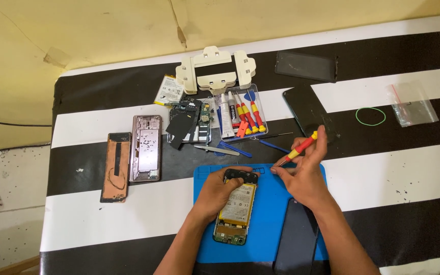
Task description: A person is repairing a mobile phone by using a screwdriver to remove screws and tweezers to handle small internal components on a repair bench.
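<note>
An opened phone (236, 210) with a yellow battery lies on a blue work mat (268, 203). My left hand (219, 189) rests on the phone's upper left side and steadies it. My right hand (304, 170) holds a red and yellow screwdriver (299, 147), its tip pointing down-left near my fingertips, just right of the phone's top edge. A dark back cover (295, 239) lies on the mat under my right forearm.
A clear tray (241, 118) of screwdrivers and glue tubes, a parts tray (189, 122), a cream clamp (215, 71), a loose battery (168, 90), two stripped phone frames (137, 153), dark panels (306, 65), a green rubber band (370, 116) and a small bag (412, 104) lie on the striped table.
</note>
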